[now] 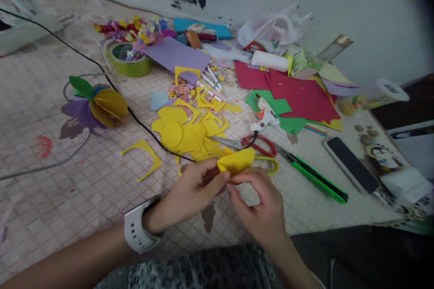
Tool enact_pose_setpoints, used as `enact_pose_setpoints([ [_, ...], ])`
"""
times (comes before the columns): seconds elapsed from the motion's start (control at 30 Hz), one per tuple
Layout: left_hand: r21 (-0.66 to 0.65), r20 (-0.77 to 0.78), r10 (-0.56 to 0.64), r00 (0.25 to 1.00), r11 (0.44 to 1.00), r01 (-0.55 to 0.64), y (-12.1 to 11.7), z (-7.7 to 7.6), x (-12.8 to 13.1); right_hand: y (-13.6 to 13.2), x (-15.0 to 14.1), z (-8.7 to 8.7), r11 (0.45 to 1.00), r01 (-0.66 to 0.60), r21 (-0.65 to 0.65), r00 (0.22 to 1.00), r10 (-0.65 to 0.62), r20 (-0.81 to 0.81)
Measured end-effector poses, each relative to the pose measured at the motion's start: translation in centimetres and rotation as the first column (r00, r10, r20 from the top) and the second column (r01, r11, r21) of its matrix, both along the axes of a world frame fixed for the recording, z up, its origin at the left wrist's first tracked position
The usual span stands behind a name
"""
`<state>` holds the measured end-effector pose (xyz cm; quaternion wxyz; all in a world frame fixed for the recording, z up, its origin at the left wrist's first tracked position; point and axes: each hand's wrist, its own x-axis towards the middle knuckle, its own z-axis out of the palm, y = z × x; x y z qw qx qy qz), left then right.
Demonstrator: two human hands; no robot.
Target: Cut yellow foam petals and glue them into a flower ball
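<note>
Between my two hands is a folded yellow paper piece [237,160], held above the table near its front edge. My left hand [198,186], with a white watch on the wrist, pinches its lower left side. The fingertips of my right hand [259,201] close on its lower edge. Just beyond lies a pile of yellow paper circles [185,133]. Red-handled scissors [259,144] rest beside the pile, and a yellow scissor handle [273,166] shows partly behind the folded paper. A white glue gun [265,119] lies farther back.
A paper ball of purple and orange petals [98,106] sits at left, near a black cable [135,117]. Green tape [130,65] stands behind. To the right are a green cutter [318,179], a phone [352,165] and red paper sheets [301,97]. Yellow offcuts [149,153] lie left.
</note>
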<state>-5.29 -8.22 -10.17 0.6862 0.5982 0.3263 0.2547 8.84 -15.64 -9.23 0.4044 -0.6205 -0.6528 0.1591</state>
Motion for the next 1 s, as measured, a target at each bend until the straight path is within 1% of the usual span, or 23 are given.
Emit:
enact_pose_setpoints([
  [0.07, -0.068, 0.023, 0.011, 1.0, 0.998, -0.01, 0.1, -0.1, 0.0, 0.1, 0.4, -0.1, 1.0, 0.013, -0.01, 1.0, -0.013, -0.02],
  [0.1, -0.113, 0.046, 0.015, 0.999, 0.994, -0.009, 0.1, -0.1, 0.1, 0.1, 0.6, -0.2, 0.998, 0.058, 0.01, 0.998, -0.058, -0.031],
  [0.17, -0.198, 0.08, 0.022, 0.997, 0.98, -0.006, 0.2, -0.1, 0.1, 0.3, 1.0, -0.4, 0.975, 0.212, 0.071, 0.976, -0.208, -0.065],
  [0.2, -0.227, 0.09, 0.023, 0.996, 0.974, -0.002, 0.2, 0.0, 0.1, 0.4, 1.2, -0.5, 0.955, 0.284, 0.081, 0.956, -0.277, -0.092],
  [0.23, -0.248, 0.101, 0.018, 0.995, 0.969, 0.007, 0.2, 0.0, 0.1, 0.6, 1.4, -0.5, 0.942, 0.33, 0.062, 0.939, -0.32, -0.128],
  [0.27, -0.262, 0.121, 0.012, 0.993, 0.965, 0.021, 0.2, 0.1, 0.1, 0.8, 1.5, -0.6, 0.941, 0.339, 0.014, 0.928, -0.332, -0.167],
  [0.33, -0.293, 0.18, -0.003, 0.984, 0.955, 0.056, 0.2, 0.2, 0.2, 1.0, 1.6, -0.6, 0.95, 0.296, -0.097, 0.919, -0.311, -0.24],
  [0.4, -0.329, 0.229, -0.015, 0.973, 0.94, 0.092, 0.3, 0.3, 0.2, 1.2, 1.5, -0.5, 0.945, 0.292, -0.149, 0.904, -0.323, -0.279],
  [0.5, -0.38, 0.289, -0.015, 0.957, 0.916, 0.129, 0.3, 0.2, 0.2, 1.2, 1.1, -0.5, 0.924, 0.365, -0.115, 0.883, -0.383, -0.27],
  [0.57, -0.403, 0.305, -0.008, 0.952, 0.905, 0.137, 0.3, 0.1, 0.2, 1.1, 0.9, -0.5, 0.921, 0.38, -0.086, 0.886, -0.389, -0.252],
  [0.7, -0.436, 0.284, 0.022, 0.959, 0.893, 0.108, 0.1, -0.1, 0.3, 1.0, 0.8, -0.8, 0.906, 0.423, -0.025, 0.882, -0.418, -0.217],
  [0.8, -0.468, 0.3, 0.075, 0.951, 0.88, 0.078, 0.0, -0.2, 0.5, 1.1, 1.0, -1.0, 0.882, 0.47, 0.008, 0.857, -0.454, -0.245],
  [0.9, -0.487, 0.273, 0.095, 0.957, 0.872, 0.052, 0.0, -0.4, 0.6, 1.2, 1.1, -1.1, 0.892, 0.451, 0.032, 0.863, -0.427, -0.27],
  [1.0, -0.458, 0.261, 0.087, 0.961, 0.888, 0.044, 0.1, -0.3, 0.6, 1.3, 1.0, -1.4, 0.904, 0.42, 0.083, 0.893, -0.394, -0.218],
])
